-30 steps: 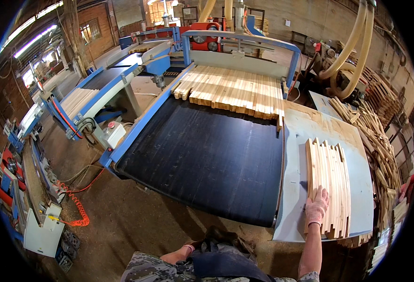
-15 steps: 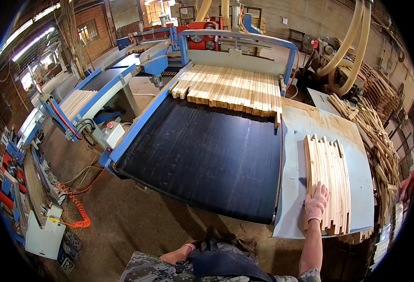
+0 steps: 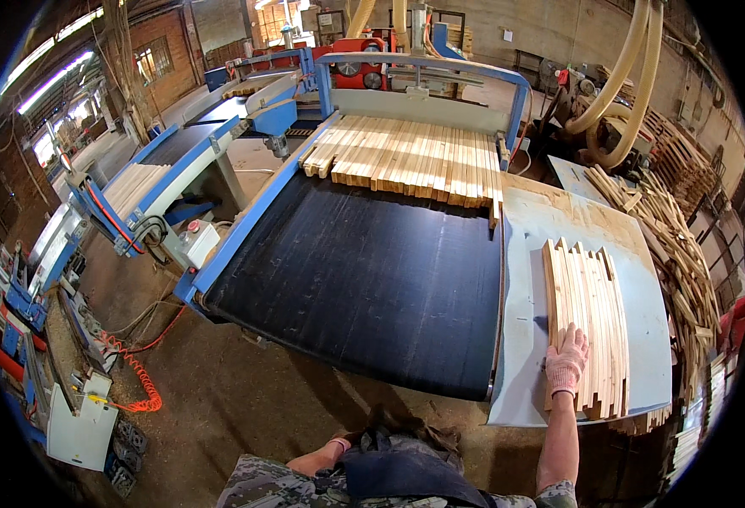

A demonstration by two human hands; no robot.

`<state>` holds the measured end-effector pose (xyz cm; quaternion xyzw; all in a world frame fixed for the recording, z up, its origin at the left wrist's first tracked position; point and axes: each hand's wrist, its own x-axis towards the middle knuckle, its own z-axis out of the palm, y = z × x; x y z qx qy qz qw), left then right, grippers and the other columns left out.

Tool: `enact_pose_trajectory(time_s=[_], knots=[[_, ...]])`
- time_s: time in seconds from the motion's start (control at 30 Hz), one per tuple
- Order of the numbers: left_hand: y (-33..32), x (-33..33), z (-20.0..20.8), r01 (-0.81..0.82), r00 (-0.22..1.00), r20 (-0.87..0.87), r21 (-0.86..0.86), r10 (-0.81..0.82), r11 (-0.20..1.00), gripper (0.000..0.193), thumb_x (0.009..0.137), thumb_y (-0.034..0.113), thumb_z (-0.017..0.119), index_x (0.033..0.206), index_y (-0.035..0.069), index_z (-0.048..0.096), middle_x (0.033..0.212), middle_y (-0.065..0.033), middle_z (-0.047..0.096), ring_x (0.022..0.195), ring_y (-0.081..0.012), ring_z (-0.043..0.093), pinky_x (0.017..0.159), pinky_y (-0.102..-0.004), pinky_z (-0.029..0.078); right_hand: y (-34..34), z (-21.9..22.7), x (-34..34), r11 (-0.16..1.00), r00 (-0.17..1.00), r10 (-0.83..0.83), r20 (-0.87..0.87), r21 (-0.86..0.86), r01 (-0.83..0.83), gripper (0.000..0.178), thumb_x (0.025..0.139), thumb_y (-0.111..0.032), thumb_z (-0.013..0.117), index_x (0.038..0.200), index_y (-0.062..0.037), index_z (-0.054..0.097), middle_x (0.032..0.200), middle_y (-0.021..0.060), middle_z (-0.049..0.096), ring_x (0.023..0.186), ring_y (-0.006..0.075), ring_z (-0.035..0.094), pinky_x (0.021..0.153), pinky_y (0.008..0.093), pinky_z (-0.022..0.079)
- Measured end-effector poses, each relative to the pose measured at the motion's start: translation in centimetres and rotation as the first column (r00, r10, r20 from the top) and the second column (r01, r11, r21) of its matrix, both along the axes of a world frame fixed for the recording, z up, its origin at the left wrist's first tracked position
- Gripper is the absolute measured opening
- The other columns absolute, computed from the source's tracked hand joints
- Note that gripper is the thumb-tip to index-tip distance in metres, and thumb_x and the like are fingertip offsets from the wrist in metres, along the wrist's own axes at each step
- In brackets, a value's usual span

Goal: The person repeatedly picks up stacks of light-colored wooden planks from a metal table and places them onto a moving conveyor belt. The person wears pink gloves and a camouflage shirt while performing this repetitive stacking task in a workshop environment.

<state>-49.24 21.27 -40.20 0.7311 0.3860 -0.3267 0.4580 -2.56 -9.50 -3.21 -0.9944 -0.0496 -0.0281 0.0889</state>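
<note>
My right hand [image 3: 566, 362], in a pale pink work glove, lies on a bundle of light wooden strips [image 3: 591, 305] with its fingers stretched out along them. The strips sit side by side on a grey-blue sheet-topped table [image 3: 521, 339] at the right, their ends uneven. Close against my body is my left hand [image 3: 339, 444]; only a bit of its glove cuff shows and its fingers are hidden. Ahead, a wide black conveyor belt [image 3: 355, 279] carries a row of wooden strips [image 3: 415, 161] across its far end.
A blue frame [image 3: 423, 61] spans the belt's far end. To the left stand a control box with a red button [image 3: 197, 240] and a second conveyor [image 3: 178, 144]. An orange coiled hose [image 3: 148, 381] hangs at lower left. Loose wood scraps [image 3: 660, 229] are piled beyond the table.
The view has shifted very slightly. My right hand stays on the strips, and nothing else has visibly moved.
</note>
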Motion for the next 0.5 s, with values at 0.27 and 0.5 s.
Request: enact_pose_trajectory(time_s=[0.27, 0.5], knots=[[-0.2, 0.5, 1.1, -0.005, 1.0, -0.01, -0.01, 0.005, 1.0, 0.045, 0.111, 0.041, 0.049, 0.137, 0.015, 0.075, 0.133, -0.0036, 0.074, 0.12, -0.0245, 0.067, 0.1, -0.0403, 0.052, -0.4, -0.8, 0.5, 0.999, 1.0, 0.004, 0.009, -0.037, -0.003, 0.086, 0.094, -0.025, 0.077, 0.169, -0.0146, 0.037, 0.172, 0.0181, 0.039, 0.16, 0.0358, 0.033, 0.131, 0.0465, 0.03], [-0.3, 0.1, 1.5, -0.01, 1.0, -0.023, -0.003, 0.01, 1.0, 0.044, 0.111, 0.04, 0.05, 0.138, 0.016, 0.075, 0.135, -0.0024, 0.074, 0.121, -0.0235, 0.066, 0.101, -0.0399, 0.052, 0.4, 0.7, -0.4, 1.0, 0.999, -0.024, -0.035, 0.002, 0.024, 0.085, 0.095, -0.023, 0.077, 0.169, -0.0147, 0.037, 0.173, 0.0163, 0.037, 0.161, 0.0348, 0.031, 0.132, 0.0466, 0.031]])
